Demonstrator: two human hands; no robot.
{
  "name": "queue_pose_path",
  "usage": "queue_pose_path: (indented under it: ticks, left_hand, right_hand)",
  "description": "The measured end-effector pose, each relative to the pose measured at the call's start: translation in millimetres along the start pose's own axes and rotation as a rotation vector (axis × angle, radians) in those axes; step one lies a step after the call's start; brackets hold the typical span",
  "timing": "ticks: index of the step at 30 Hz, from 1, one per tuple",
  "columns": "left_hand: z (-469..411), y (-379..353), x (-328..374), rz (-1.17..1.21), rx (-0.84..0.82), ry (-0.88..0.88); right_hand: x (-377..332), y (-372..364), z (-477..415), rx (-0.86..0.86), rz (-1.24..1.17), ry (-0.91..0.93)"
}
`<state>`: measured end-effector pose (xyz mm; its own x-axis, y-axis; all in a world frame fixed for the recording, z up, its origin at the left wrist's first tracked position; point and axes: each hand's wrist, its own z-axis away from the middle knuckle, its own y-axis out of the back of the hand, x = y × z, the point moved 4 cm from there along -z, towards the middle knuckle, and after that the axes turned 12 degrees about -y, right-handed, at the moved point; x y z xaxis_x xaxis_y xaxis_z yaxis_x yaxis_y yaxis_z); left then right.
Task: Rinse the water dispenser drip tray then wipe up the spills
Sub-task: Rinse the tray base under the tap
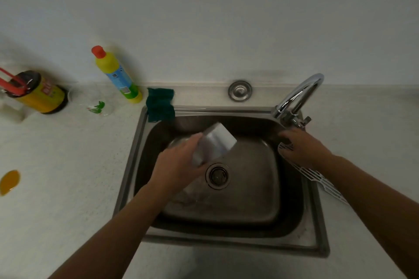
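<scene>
a pale, boxy plastic drip tray [215, 142] hangs tilted over the bowl of a steel sink [129, 165]. its far end is raised toward the back wall of the sink and its near end dips toward the round drain [217, 175]. the tray looks whitish and slightly see-through, with blurred edges.

the left hand [179, 165] grasps the tray's near end, with the fingers wrapped round it and the back of the hand facing up. the forearm reaches in from the lower left, across the sink's front rim.

the right hand [303, 147] lies palm down on the far end of a white slotted grate [317, 176]. the grate rests along the sink's right rim and runs out over the counter [68, 176] toward the lower right. it is not clear whether this hand's fingers are clasping the grate or only lying on it. the hand sits just in front of the base of a curved chrome tap [301, 95].

the tray sits away from every wall of the bowl, with bare steel around it.

a dark green cloth [159, 104] is draped over the sink's back left corner. behind it stands a yellow bottle [118, 77] with a red cap. a metal sink plug [239, 90] lies on the ledge behind the sink. at the far left are a yellow can [38, 93] and, nearer the front, 1 orange puddle [9, 181] on the counter.
</scene>
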<state>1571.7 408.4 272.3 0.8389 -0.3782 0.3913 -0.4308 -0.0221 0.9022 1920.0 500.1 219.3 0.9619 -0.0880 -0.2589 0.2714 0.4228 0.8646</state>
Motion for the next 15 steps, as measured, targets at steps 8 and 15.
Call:
queue_pose_path:
  ticks: [8, 15]
  left_hand:
    - [34.2, -2.3, -13.7, 0.258, 0.099, 0.298]
    - [80.5, -2.8, -41.1, 0.801, 0.387, 0.724]
  right_hand:
    - [16.8, -18.6, 6.5, -0.06, 0.219, -0.156]
    - [-11.4, -13.1, 10.5, -0.013, 0.26, -0.027]
